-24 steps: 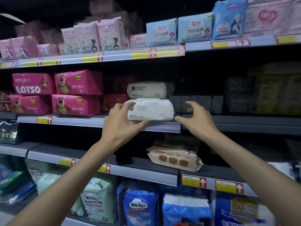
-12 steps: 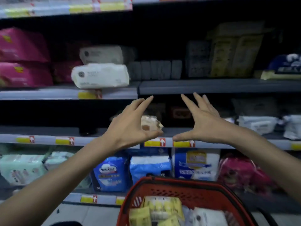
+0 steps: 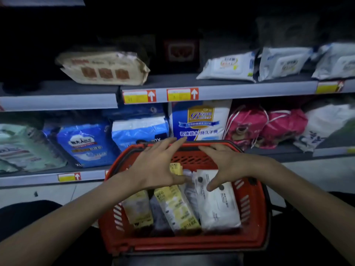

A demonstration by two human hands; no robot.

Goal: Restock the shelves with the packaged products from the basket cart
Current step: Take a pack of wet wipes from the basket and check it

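Note:
A red basket cart [image 3: 251, 214] stands in front of me below the shelves. Inside lie a white wipes pack [image 3: 217, 204] on the right, a yellow-and-white pack [image 3: 176, 208] in the middle and a pale yellow pack [image 3: 137, 208] on the left. My left hand [image 3: 155, 167] hovers open over the basket's far left part, fingers spread. My right hand [image 3: 224, 166] hovers open over the top end of the white wipes pack, thumb close to it; I cannot tell whether it touches. Neither hand holds anything.
A grey shelf [image 3: 240, 89] above the basket bears a beige pack [image 3: 103, 68] and white wipes packs [image 3: 228, 68]. The lower shelf [image 3: 28, 179] holds blue packs [image 3: 86, 144], a white-and-blue pack [image 3: 201, 121] and pink bags [image 3: 265, 127].
My view has dropped from the upper shelves to the basket. Both hands left the white pack on the shelf and came down, open, over the basket's contents.

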